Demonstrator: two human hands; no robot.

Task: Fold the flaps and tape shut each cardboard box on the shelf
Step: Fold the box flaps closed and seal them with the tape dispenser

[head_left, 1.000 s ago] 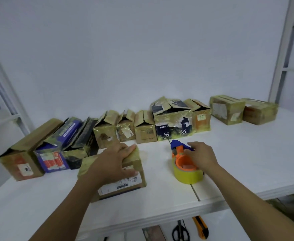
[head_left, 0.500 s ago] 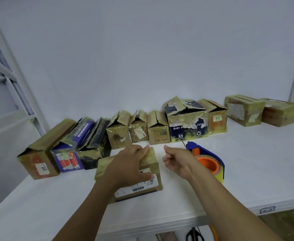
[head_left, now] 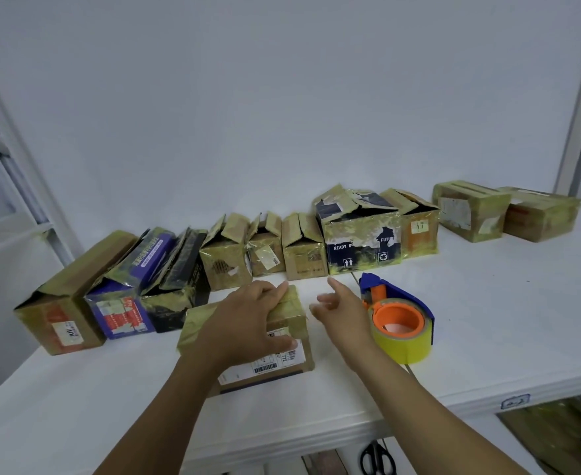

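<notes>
Left hand (head_left: 248,320) lies palm-down across the top of a small cardboard box (head_left: 282,358) at the front of the white shelf (head_left: 488,337). Fingers spread over the taped top, thumb hooked down the near face above the barcode label; forearm runs in from lower left. The hand presses flat on the box rather than closing round it.

Right hand (head_left: 340,308) hangs just right of that box, clear of it, held on edge with fingers loosely apart and pointing toward the back row. It grips nothing. Motion blur at the fingertips.

Tape dispenser (head_left: 397,320), blue frame, orange hub, yellow roll, stands on the shelf just right of the right hand; not touching.

Behind, a row of boxes (head_left: 303,248) runs along the wall, most with flaps raised. Two boxes at far right (head_left: 471,210) have flat tops.

Scissors (head_left: 376,459) show below the shelf edge.
</notes>
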